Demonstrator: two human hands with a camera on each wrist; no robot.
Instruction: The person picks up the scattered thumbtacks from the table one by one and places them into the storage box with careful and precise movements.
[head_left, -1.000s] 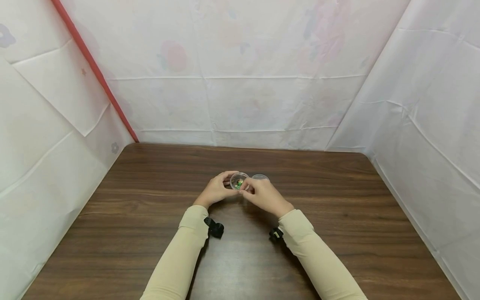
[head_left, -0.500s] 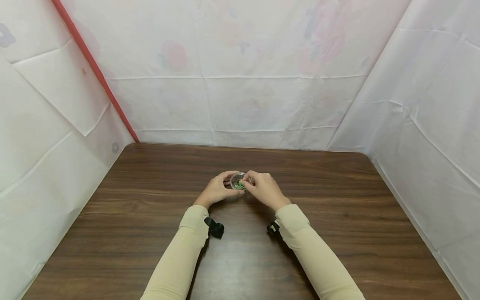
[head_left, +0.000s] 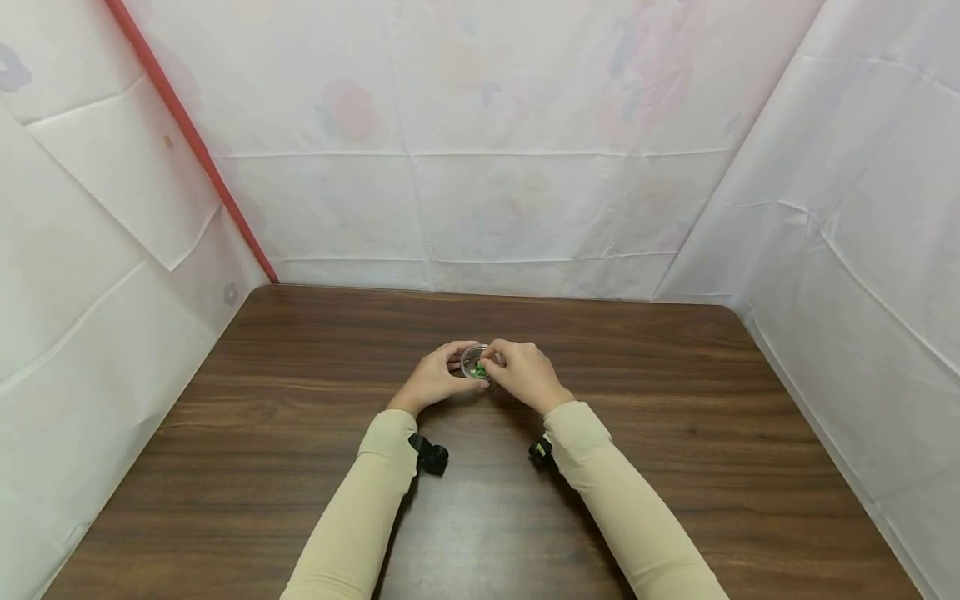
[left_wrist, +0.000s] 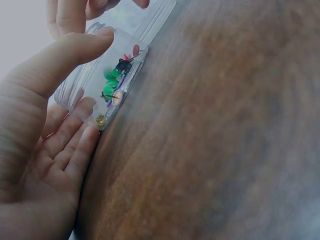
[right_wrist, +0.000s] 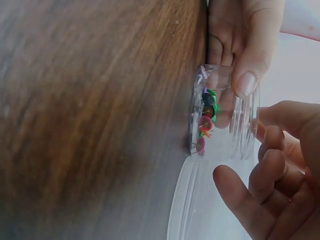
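Note:
A small clear plastic jar (right_wrist: 225, 112) stands upright on the table with its mouth up. Thumbtacks (left_wrist: 111, 89) in green, black, pink and other colours lie on its bottom. My left hand (head_left: 435, 379) grips the jar from the left, thumb on the near side and fingers round the far side. Over the jar's mouth is my right hand (head_left: 528, 375), its thumb and index fingertips close together at the rim and the other fingers curled. Whether they pinch a thumbtack is hidden.
Right beside the jar stands a second clear container (right_wrist: 192, 200), which my right hand covers in the head view. The brown wooden table (head_left: 300, 417) runs back to white patterned sheets (head_left: 487, 208) on three sides.
My right hand has moved up and slightly left, from the jar's near right edge to over its mouth, now covering the second container in the head view. My left hand stays put.

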